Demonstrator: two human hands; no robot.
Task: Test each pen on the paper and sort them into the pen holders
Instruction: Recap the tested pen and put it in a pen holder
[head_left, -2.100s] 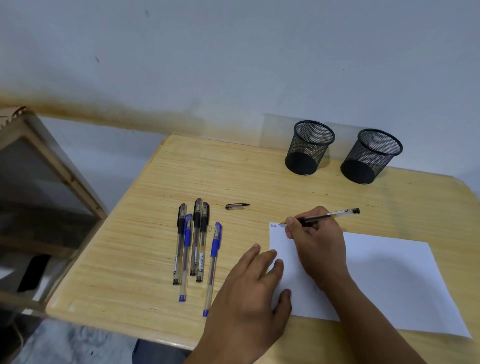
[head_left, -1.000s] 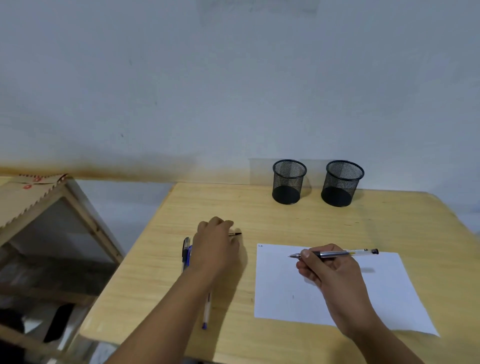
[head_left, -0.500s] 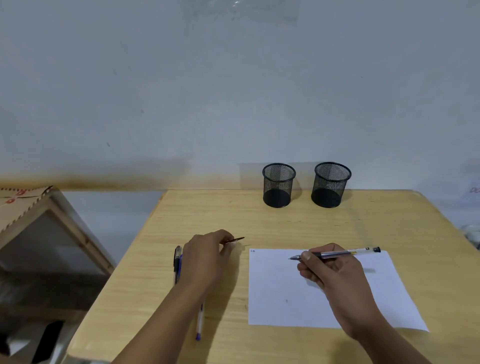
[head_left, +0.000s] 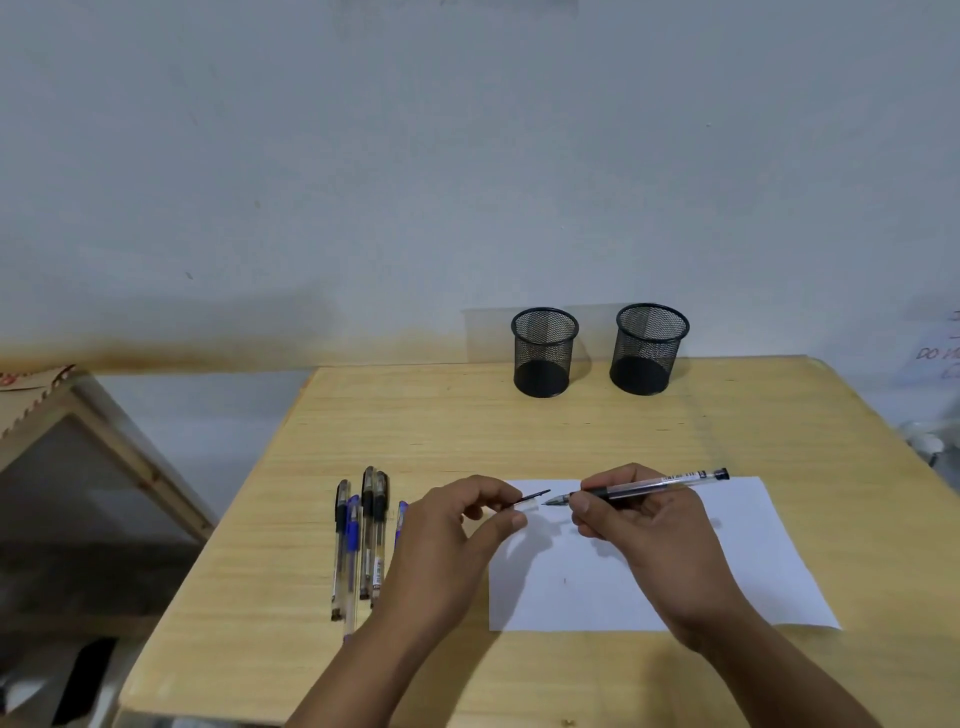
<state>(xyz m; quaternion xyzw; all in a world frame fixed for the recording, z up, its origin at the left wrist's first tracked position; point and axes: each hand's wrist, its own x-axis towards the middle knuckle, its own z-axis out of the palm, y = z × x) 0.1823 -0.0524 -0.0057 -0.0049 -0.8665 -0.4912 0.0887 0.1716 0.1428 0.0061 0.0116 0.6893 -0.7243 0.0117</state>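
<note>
My right hand (head_left: 647, 535) grips an uncapped black pen (head_left: 654, 484), tip pointing left, above the white paper (head_left: 737, 566). My left hand (head_left: 447, 545) pinches the pen's cap (head_left: 530, 500), held just left of the pen tip and apart from it. Several capped pens (head_left: 361, 540), black and blue, lie side by side on the table left of my left hand; one blue pen is partly hidden behind that hand. Two black mesh pen holders, the left holder (head_left: 544, 353) and the right holder (head_left: 649, 349), stand at the table's far edge, both looking empty.
The light wooden table (head_left: 571, 431) stands against a pale wall. A wooden frame with a glass panel (head_left: 88, 467) stands off the table's left side. Something white (head_left: 930, 441) shows past the right edge.
My left hand picked the cap off the table and brought it right, up to the pen tip. My right hand stayed over the paper with the pen. The camera tilted upward.
</note>
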